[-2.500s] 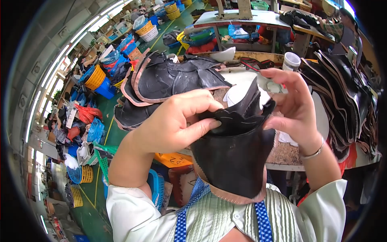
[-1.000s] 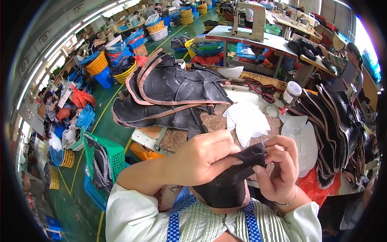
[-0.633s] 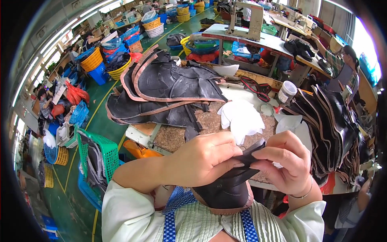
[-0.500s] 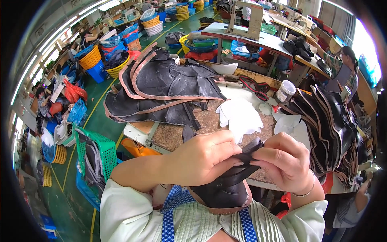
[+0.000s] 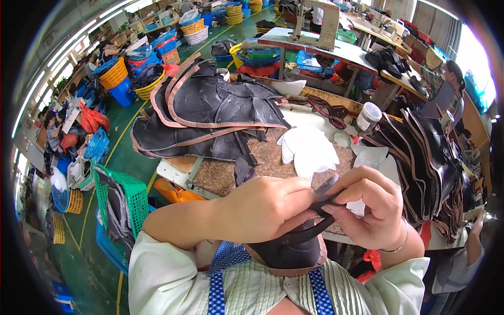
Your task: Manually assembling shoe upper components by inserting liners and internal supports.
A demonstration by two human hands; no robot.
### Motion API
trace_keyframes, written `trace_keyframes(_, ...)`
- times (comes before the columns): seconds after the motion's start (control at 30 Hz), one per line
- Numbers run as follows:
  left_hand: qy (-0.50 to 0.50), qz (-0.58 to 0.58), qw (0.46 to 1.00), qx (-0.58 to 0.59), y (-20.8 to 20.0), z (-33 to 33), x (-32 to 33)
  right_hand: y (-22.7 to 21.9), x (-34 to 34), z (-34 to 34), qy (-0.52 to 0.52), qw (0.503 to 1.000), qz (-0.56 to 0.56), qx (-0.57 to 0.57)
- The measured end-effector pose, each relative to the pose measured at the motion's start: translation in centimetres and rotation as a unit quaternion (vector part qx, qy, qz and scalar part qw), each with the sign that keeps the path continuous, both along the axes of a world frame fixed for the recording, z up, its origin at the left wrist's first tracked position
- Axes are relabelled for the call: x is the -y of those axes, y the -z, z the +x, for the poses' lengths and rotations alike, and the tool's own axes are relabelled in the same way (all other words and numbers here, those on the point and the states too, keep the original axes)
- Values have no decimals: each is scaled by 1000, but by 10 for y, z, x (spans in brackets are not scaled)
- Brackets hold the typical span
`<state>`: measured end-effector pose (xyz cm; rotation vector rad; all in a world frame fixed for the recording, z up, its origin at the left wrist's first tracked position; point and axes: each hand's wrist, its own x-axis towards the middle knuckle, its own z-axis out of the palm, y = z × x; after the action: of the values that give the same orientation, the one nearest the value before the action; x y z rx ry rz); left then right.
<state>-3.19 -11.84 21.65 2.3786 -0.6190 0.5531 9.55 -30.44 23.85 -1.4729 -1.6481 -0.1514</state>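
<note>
A black shoe upper with a stitched pinkish-brown edge is held close to my chest, over the near side of the worktable. My left hand is closed, pinching the upper's dark straps or flaps. Closed opposite it, my right hand grips the same part between thumb and fingers. The hands almost meet, so the exact spot between their fingertips is partly hidden. Just beyond them lie thin white shaped pieces. To the far left, black uppers with similar edges are piled up.
At the right stands a thick stack of black uppers. Red-and-black-handled scissors, a white tub and a round lid lie at the back. A green basket is left of my elbow. Beyond stands a sewing machine.
My fingers have shifted slightly on the upper's straps, and the right hand has turned a little with its fingers more curled. The whole view has moved slightly.
</note>
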Motion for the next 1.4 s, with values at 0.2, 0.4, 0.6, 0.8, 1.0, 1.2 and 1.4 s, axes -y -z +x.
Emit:
trace_keyframes(0.2, 45, -16, 999, -21, -5, 12, -5, 23, -2, -11, -14, 965, 55, -257)
trace_keyframes(0.4, 24, -87, 992, -84, 1, 16, -4, 28, -13, -9, 7, 948, 38, -315)
trace_keyframes(0.6, -7, -311, 939, -145, 3, 11, -9, 36, -4, 12, 73, 994, 60, 50)
trace_keyframes(0.8, -114, -88, 984, 103, 12, 6, 5, 46, 0, 10, 52, 990, 40, -126)
trace_keyframes(1.0, -110, -19, 977, 184, 24, 11, -7, 47, 0, 22, -81, 879, -126, -452)
trace_keyframes(1.2, -120, -66, 977, 161, 16, 14, 3, 21, -2, 28, -113, 985, -91, -94)
trace_keyframes(1.4, -82, -287, 940, -168, 27, 2, -10, 57, -2, 23, -12, 965, -2, -261)
